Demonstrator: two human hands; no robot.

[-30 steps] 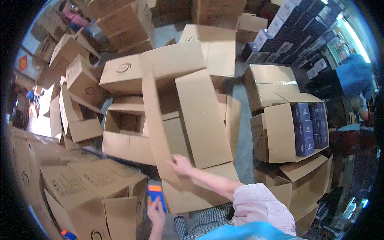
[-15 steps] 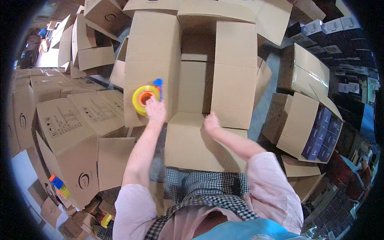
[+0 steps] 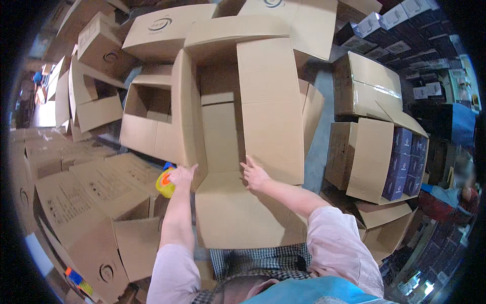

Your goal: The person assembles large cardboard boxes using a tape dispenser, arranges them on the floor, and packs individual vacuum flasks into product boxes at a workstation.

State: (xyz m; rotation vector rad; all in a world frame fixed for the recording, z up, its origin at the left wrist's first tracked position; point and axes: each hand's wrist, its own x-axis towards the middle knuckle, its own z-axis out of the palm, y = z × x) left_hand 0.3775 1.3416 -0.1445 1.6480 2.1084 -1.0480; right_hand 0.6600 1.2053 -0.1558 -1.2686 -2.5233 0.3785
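Note:
A tall open cardboard box (image 3: 217, 126) stands right in front of me, its four flaps up or spread outward. My left hand (image 3: 182, 176) is closed on a tape dispenser (image 3: 166, 183) with a yellow roll, an orange core and a blue end. It is at the near end of the left flap (image 3: 183, 101), which stands steeply. My right hand (image 3: 254, 175) has its fingers apart and touches the inner edge of the right flap (image 3: 271, 111) near its close corner. The near flap (image 3: 248, 218) slopes toward my body, below both hands.
An open box (image 3: 147, 134) stands just beyond on the left. Lower left lie closed, printed cartons (image 3: 86, 197). To the right, a carton of dark purple boxes (image 3: 400, 164) sits by a taped carton (image 3: 374, 86). A second dispenser (image 3: 76, 276) lies lower left.
The left flap, which lay spread outward, now stands up. My left hand has moved down with the tape dispenser. My right hand's fingers have spread apart, and the view has shifted.

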